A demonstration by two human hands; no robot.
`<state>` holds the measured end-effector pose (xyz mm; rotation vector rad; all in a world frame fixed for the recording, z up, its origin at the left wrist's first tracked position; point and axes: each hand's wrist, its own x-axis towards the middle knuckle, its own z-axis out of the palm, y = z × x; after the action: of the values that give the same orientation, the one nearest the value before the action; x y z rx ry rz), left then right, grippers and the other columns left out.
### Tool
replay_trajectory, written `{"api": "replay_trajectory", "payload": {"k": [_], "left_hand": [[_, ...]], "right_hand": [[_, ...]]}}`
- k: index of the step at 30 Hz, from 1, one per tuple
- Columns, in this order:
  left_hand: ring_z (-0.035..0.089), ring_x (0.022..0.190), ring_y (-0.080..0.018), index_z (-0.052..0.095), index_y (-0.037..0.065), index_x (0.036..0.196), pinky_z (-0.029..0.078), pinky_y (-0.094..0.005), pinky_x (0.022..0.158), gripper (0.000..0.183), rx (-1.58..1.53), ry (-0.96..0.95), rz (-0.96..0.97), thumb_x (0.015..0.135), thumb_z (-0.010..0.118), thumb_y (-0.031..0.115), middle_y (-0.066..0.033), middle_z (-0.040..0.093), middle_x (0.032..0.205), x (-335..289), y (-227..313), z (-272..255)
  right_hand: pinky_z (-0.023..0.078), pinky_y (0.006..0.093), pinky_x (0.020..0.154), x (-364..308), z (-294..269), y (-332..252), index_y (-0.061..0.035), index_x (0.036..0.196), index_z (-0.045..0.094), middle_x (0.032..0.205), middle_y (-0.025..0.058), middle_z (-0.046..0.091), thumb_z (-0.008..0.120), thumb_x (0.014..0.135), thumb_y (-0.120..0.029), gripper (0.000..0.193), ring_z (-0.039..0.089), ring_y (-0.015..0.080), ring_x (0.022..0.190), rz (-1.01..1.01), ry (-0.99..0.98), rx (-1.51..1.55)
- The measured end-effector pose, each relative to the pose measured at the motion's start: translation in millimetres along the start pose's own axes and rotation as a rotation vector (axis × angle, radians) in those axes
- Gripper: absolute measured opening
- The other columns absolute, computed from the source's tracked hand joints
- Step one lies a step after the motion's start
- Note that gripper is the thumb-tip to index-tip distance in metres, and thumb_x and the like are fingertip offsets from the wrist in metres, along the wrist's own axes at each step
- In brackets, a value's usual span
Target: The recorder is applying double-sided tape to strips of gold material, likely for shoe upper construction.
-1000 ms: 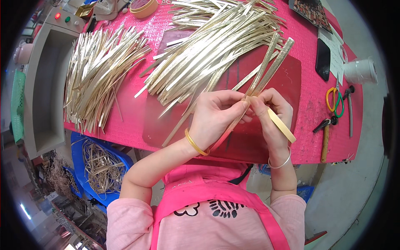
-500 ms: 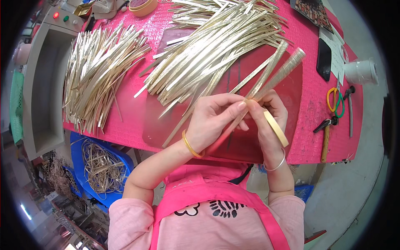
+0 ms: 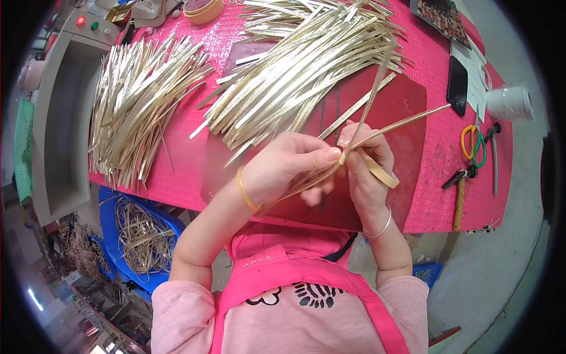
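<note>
Above the dark red board (image 3: 404, 141), my left hand (image 3: 289, 168) pinches thin gold strips (image 3: 407, 121) between thumb and fingertips. My right hand (image 3: 368, 171) is closed on the same strips right beside it, the thumbs almost meeting. From the pinch, one strip end rises toward the far side and another slants to the right. A pale yellow band (image 3: 380, 172) curls out by my right thumb. Where the strips cross is mostly behind my fingers. A large pile of gold strips (image 3: 295, 82) lies just beyond my hands.
On the pink-covered table (image 3: 439, 203), a second strip pile (image 3: 144, 106) lies left. At right are a black phone (image 3: 456, 85), a white spool (image 3: 510, 102), yellow-and-green scissors (image 3: 480, 154) and a wooden-handled hammer (image 3: 459, 203). A grey box (image 3: 62, 124) borders the left; a blue tub (image 3: 112, 221) stands below.
Both hands have shifted slightly left. The strip ends, earlier close together, now spread apart, one swinging to the right. The yellow band has moved left with my right hand.
</note>
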<state>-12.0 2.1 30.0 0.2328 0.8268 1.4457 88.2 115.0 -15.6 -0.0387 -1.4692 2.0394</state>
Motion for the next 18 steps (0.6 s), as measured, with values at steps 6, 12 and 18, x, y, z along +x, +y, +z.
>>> {"api": "replay_trajectory", "payload": {"k": [6,12,18], "left_hand": [[0.056,0.072,-0.0122,0.053,-0.005,0.095,0.047,-0.0228,0.064,0.020,0.334,0.375,0.488,0.079,0.053,0.006,-0.0080,0.057,0.081,-10,-12,13],[0.058,0.062,-0.0154,0.049,-0.002,0.095,0.048,-0.0231,0.056,0.019,-0.287,0.022,0.221,0.079,0.053,0.008,-0.0092,0.058,0.077,0,-16,-1],[0.054,0.069,-0.0095,0.057,-0.004,0.087,0.044,-0.0206,0.064,0.016,0.187,0.335,0.433,0.077,0.057,0.008,-0.0061,0.058,0.082,-2,-16,10]], "right_hand": [[0.033,0.0283,0.078,0,9,-19,-0.0052,0.084,0.049,0.076,0.0017,0.048,0.056,0.076,-0.010,0.011,0.045,0.0109,0.071,0.065,0.061,-0.392],[0.024,0.0346,0.087,-4,14,-15,-0.0066,0.086,0.045,0.078,0.0020,0.049,0.053,0.078,-0.011,0.013,0.046,0.0148,0.075,-0.101,0.086,-0.451],[0.034,0.0190,0.065,-2,18,-12,-0.0060,0.088,0.037,0.082,0.0035,0.043,0.057,0.077,-0.008,0.023,0.040,0.0067,0.070,0.036,0.136,-0.203]]}}
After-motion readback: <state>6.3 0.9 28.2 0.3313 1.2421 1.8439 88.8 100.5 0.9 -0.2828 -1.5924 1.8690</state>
